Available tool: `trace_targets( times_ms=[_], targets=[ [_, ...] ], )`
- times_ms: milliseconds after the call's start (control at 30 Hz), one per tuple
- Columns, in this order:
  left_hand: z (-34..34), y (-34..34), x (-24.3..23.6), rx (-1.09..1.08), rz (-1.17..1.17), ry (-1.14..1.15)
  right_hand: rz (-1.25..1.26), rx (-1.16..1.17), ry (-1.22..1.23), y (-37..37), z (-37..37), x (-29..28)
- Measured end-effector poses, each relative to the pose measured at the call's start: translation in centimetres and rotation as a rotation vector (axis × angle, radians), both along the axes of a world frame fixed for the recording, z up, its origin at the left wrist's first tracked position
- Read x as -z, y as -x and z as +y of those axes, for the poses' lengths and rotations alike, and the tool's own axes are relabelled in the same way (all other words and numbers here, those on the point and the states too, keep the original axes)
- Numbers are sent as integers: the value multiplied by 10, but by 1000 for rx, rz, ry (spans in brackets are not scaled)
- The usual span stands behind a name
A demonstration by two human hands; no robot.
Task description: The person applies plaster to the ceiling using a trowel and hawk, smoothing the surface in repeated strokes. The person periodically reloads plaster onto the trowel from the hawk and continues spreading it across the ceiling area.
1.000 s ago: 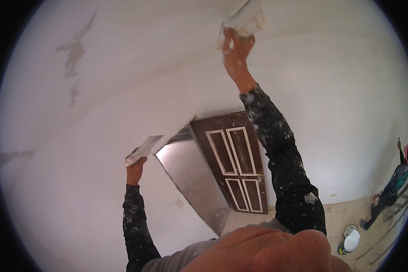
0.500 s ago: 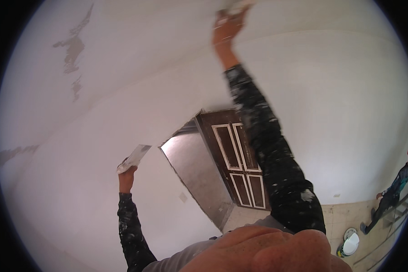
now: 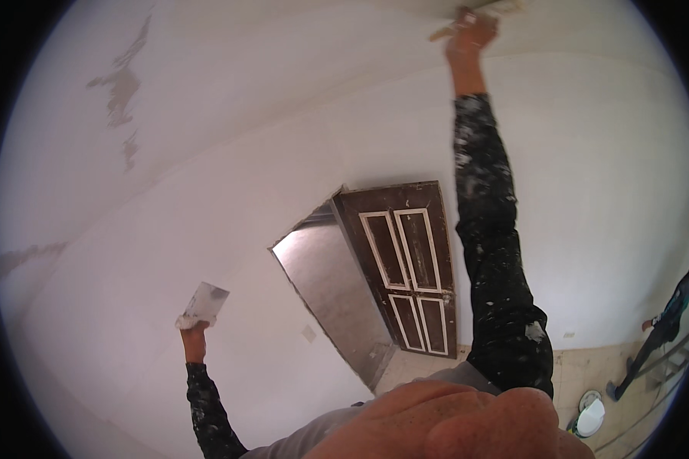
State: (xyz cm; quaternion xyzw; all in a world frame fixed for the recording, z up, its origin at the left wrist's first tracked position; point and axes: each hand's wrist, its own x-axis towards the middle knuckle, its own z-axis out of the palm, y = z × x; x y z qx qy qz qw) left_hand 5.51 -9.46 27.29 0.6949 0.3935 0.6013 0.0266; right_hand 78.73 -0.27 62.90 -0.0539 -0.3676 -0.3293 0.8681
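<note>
My right hand [image 3: 471, 37] is raised high against the ceiling [image 3: 298, 69], closed round a putty knife [image 3: 441, 34]. Its tan handle sticks out to the left of the fist, and its pale, blurred blade lies at the ceiling on the right. Lower down on the left, my left hand [image 3: 194, 333] grips a flat, rectangular metal trowel [image 3: 210, 300], held up in front of the white wall. White putty clings to the trowel's lower end, by the fingers. Both dark sleeves are spattered with white.
Grey-brown patches [image 3: 122, 88] mark the ceiling at upper left. A brown door [image 3: 406, 268] with white-edged panels stands open beside a doorway. On the tiled floor at lower right is a white-lidded bucket [image 3: 589, 419]. Another person [image 3: 662, 325] is near a metal ladder [image 3: 670, 366].
My right hand has swept rightward along the ceiling with the putty knife. My left hand has dropped lower and slightly left, turning the trowel's flat face more into view.
</note>
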Motion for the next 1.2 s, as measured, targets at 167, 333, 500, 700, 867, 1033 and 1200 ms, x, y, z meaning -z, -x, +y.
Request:
trace_targets(
  times_ms=[167, 333, 500, 700, 867, 1033, 1200],
  targets=[
    [44, -28, -28, 166, -94, 70, -46, -498, 140, 202, 1, 51],
    [55, -27, -39, 207, -88, 23, -52, 159, 155, 69, 32, 100],
    [53, 14, -44, 193, -239, 119, -28, 162, 77, -137, -26, 64],
    [24, 24, -34, 120, -341, 147, -288, -1094, -148, -90, -85, 30],
    [-3, -16, -53, 117, -254, 147, -97, 124, 84, -74, -87, 17],
    [-3, -29, -51, 120, -104, 77, -196, -364, -124, 144, -146, -15],
    [18, -110, -82, 204, -35, -100, 174, -337, -95, 338, -192, -48]
  ],
)
